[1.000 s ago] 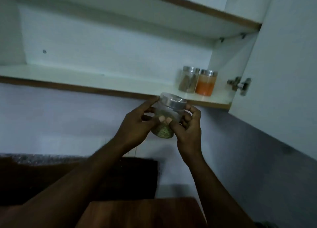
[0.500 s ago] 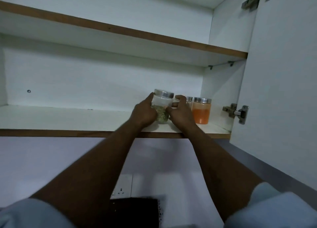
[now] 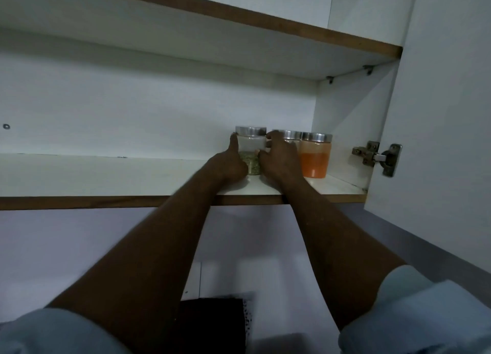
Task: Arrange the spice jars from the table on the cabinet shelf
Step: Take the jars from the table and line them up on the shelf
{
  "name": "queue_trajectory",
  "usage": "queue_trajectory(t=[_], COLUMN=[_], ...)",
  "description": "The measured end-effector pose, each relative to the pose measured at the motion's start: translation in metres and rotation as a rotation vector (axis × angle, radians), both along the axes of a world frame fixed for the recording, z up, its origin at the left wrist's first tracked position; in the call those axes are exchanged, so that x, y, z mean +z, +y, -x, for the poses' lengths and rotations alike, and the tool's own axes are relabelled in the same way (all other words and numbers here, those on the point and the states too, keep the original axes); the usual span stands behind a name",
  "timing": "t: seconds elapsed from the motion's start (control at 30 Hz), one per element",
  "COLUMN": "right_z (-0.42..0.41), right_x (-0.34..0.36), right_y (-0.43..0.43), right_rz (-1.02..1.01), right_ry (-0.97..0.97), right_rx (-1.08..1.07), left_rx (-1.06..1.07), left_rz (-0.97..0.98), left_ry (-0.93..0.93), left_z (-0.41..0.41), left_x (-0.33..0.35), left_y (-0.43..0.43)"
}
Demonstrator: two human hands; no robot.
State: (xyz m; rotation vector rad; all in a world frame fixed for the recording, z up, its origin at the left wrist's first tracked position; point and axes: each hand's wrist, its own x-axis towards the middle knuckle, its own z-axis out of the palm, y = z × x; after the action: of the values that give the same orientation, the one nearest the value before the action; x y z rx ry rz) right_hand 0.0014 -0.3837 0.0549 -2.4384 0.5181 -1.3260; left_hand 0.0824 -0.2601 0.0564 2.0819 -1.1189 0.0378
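Note:
A clear jar of green spice (image 3: 251, 151) with a steel lid stands on the white cabinet shelf (image 3: 106, 178). My left hand (image 3: 229, 164) holds its left side, thumb up along the glass. My right hand (image 3: 279, 159) holds its right side, fingers curled near the lid. Right of it is a second jar (image 3: 291, 135), mostly hidden behind my right hand, only its steel lid showing. A jar of orange spice (image 3: 315, 157) stands furthest right, close to the cabinet's side wall.
The open cabinet door (image 3: 438, 114) hangs at the right on a metal hinge (image 3: 377, 155). An upper shelf (image 3: 239, 21) runs above the jars. The lower shelf stretches bare to the left. A dark surface (image 3: 212, 321) lies below, between my arms.
Both hands lifted the green spice jar from below the shelf up onto it, then slid it back beside the other two jars. The view tilted up.

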Motion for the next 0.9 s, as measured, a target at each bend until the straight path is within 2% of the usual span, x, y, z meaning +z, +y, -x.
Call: queue_trajectory(t=[0.27, 0.5, 0.63, 0.77, 0.9], right_z=[0.004, 0.01, 0.014, 0.026, 0.046], right_x=[-0.002, -0.001, -0.001, -0.004, -0.022], right_y=[0.004, 0.015, 0.023, 0.038, 0.06], right_rz=[0.051, 0.108, 0.159, 0.244, 0.188], right_ry=[-0.006, -0.011, 0.054, 0.205, 0.136], right_rx=[-0.083, -0.141, -0.066, 0.068, 0.101], left_rx=[0.028, 0.166, 0.251, 0.226, 0.249], left_rz=[-0.088, -0.16, -0.105, -0.07, -0.042], left_ry=[-0.087, -0.174, -0.177, -0.215, -0.389], left_z=[0.001, 0.004, 0.012, 0.023, 0.045], left_x=[-0.004, -0.007, -0.01, -0.014, -0.026], left_y=[-0.003, 0.001, 0.013, 0.033, 0.063])
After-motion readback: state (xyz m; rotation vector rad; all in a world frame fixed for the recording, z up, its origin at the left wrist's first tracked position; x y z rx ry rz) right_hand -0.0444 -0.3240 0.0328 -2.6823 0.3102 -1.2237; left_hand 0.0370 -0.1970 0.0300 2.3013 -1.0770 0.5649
